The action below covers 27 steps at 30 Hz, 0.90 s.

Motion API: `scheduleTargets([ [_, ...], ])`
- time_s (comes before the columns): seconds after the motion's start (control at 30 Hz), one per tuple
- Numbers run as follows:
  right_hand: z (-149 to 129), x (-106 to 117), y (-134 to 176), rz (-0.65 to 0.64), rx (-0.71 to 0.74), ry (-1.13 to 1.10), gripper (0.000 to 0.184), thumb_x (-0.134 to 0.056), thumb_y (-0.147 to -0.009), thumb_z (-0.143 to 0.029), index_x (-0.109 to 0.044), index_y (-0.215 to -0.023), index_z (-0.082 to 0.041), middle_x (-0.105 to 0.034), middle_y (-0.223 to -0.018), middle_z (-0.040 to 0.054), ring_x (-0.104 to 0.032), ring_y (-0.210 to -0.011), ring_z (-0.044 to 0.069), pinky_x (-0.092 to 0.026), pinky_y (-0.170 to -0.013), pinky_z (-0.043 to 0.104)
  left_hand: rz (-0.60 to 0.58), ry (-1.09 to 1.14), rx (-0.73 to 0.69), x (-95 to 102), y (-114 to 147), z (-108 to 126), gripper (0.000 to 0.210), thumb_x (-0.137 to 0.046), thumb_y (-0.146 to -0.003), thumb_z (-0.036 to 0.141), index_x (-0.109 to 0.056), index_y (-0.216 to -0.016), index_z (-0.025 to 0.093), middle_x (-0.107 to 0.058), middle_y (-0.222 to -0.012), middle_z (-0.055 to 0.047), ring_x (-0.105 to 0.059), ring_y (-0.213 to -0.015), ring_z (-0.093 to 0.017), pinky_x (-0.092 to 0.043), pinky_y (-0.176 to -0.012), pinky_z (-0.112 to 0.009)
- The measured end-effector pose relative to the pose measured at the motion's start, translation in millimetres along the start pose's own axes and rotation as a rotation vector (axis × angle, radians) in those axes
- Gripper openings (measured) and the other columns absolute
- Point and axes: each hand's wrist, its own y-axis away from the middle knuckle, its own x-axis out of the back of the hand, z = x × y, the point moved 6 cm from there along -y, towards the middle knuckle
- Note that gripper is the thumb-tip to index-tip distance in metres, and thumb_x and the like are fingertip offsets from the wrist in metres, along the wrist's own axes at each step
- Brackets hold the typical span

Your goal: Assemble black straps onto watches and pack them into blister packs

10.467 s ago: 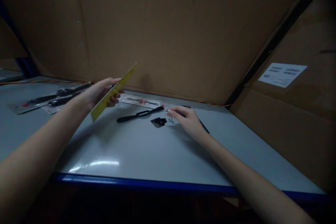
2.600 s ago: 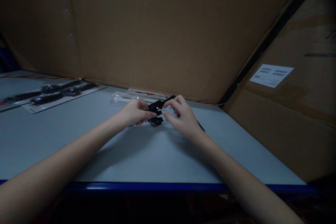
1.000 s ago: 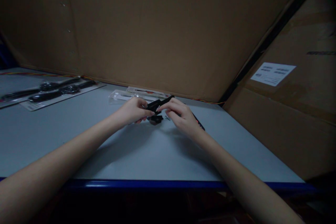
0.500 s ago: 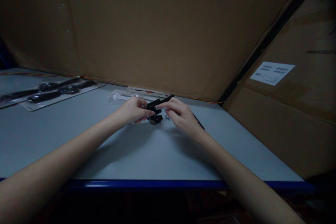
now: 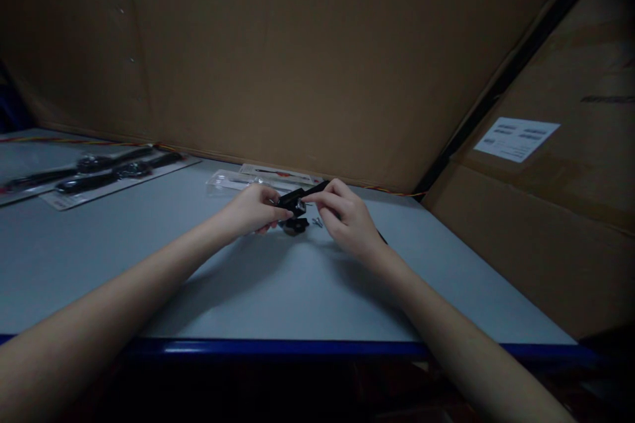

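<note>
My left hand (image 5: 258,210) is closed around a black bracket-like part (image 5: 292,196), thumb on its near side, holding it just above the table. A small shiny metal piece (image 5: 300,205) sits at the right end of this part. My right hand (image 5: 346,217) has its index finger stretched out, the tip at the metal piece; its thumb stays apart below. Under the held part lies another small black piece (image 5: 296,226), and beside it are small silver screws (image 5: 317,222). A long black bar (image 5: 316,188) runs behind my right fingers, partly hidden.
Clear plastic packaging (image 5: 223,183) and a printed card (image 5: 278,174) lie behind my hands. Packaged black items (image 5: 116,172) rest at the left on the grey table (image 5: 278,297). A cardboard wall (image 5: 258,66) stands behind, a labelled cardboard box (image 5: 536,231) at the right.
My right index fingertip has drawn back slightly to the right, so the metal piece shows more. My left hand keeps its hold on the black part.
</note>
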Motion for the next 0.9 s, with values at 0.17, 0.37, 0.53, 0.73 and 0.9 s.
scheduleTargets([
  [0.17, -4, -3, -1, -0.029, 0.005, -0.102, 0.026, -0.046, -0.082, -0.008, -0.067, -0.091, -0.021, -0.049, -0.08, 0.0017, -0.049, -0.07, 0.012, -0.039, -0.063, 0.026, -0.004, 0.006, -0.001, 0.4, 0, 0, 0.01, -0.061, -0.073, 0.022, -0.058, -0.074, 0.013, -0.048, -0.042, 0.005, -0.042, -0.033, -0.008, -0.029, -0.037, -0.022],
  [0.37, -6, -4, -3, -0.064, 0.012, -0.154, 0.021, -0.05, -0.08, -0.007, -0.065, -0.085, -0.021, -0.05, -0.079, 0.001, -0.048, -0.071, 0.012, -0.037, -0.06, 0.024, -0.002, -0.02, -0.026, 1.0, 0, 0, 0.018, -0.062, -0.073, 0.024, -0.051, -0.061, 0.016, -0.046, -0.039, 0.005, -0.041, -0.033, -0.008, -0.028, -0.037, -0.021],
  [0.53, -4, -2, -3, -0.051, -0.007, -0.112, 0.02, -0.048, -0.078, -0.005, -0.063, -0.079, -0.019, -0.05, -0.08, 0.0012, -0.049, -0.071, 0.012, -0.038, -0.062, 0.025, -0.005, -0.01, -0.006, 0.7, 0, 0, 0.018, -0.061, -0.072, 0.023, -0.05, -0.06, 0.016, -0.046, -0.04, 0.005, -0.041, -0.033, -0.008, -0.028, -0.037, -0.022],
  [0.73, -2, -2, -2, -0.047, -0.051, -0.013, 0.015, -0.058, -0.08, -0.021, -0.059, -0.094, -0.019, -0.052, -0.082, 0.0011, -0.05, -0.067, 0.012, -0.04, -0.064, 0.026, -0.017, -0.022, -0.026, -1.1, -1, 0, 0.014, -0.06, -0.072, 0.024, -0.052, -0.064, 0.016, -0.046, -0.041, 0.006, -0.043, -0.035, -0.009, -0.029, -0.037, -0.022],
  [0.9, -8, -10, -1, -0.073, 0.043, -0.033, 0.013, -0.059, -0.081, -0.023, -0.057, -0.094, -0.019, -0.057, -0.083, 0.0019, -0.054, -0.074, 0.014, -0.042, -0.066, 0.026, -0.053, -0.028, -0.041, -5.8, 0, 0, 0.018, -0.06, -0.073, 0.025, -0.051, -0.06, 0.016, -0.047, -0.043, 0.006, -0.043, -0.034, -0.008, -0.03, -0.038, -0.021],
])
